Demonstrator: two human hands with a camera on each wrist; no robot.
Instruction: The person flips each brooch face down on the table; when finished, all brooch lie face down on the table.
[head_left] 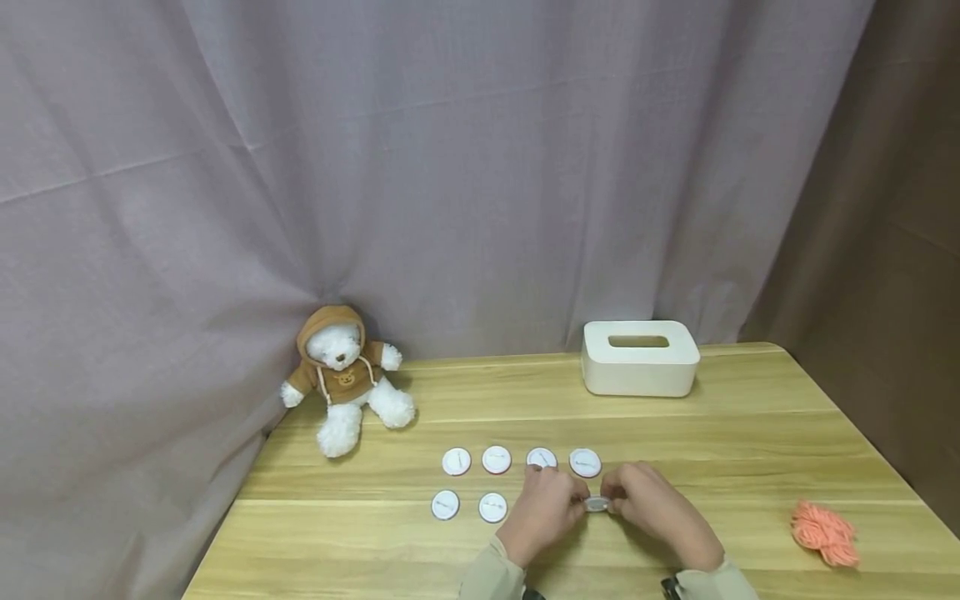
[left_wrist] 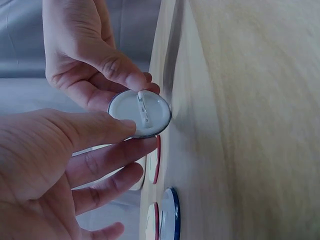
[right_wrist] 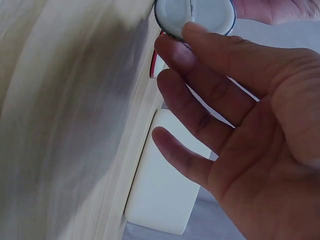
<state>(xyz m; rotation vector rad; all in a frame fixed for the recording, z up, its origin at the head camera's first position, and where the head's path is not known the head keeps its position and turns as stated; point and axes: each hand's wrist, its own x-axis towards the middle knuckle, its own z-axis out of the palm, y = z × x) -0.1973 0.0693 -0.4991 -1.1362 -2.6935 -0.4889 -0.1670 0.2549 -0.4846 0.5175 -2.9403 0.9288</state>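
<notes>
Both hands hold one round pin-back button badge (head_left: 597, 504) between them, close over the wooden table. Its white back faces up towards the wrists, with a metal safety pin (left_wrist: 143, 109) across it and a dark rim. My left hand (head_left: 546, 510) pinches one edge between thumb and forefinger, the other fingers spread apart in the left wrist view. On the opposite edge, thumb and fingers of my right hand (head_left: 660, 510) pinch it too. More badges lie pin side up beyond and left of the hands, including a back-row badge (head_left: 585, 462) and a front-row badge (head_left: 492, 507).
A white tissue box (head_left: 641, 375) stands at the back right of the table (head_left: 720, 433). At the back left sits a white teddy bear (head_left: 341, 379) in a brown hoodie. Coral yarn (head_left: 823, 533) lies at the right. Grey curtains (head_left: 480, 183) hang behind the table.
</notes>
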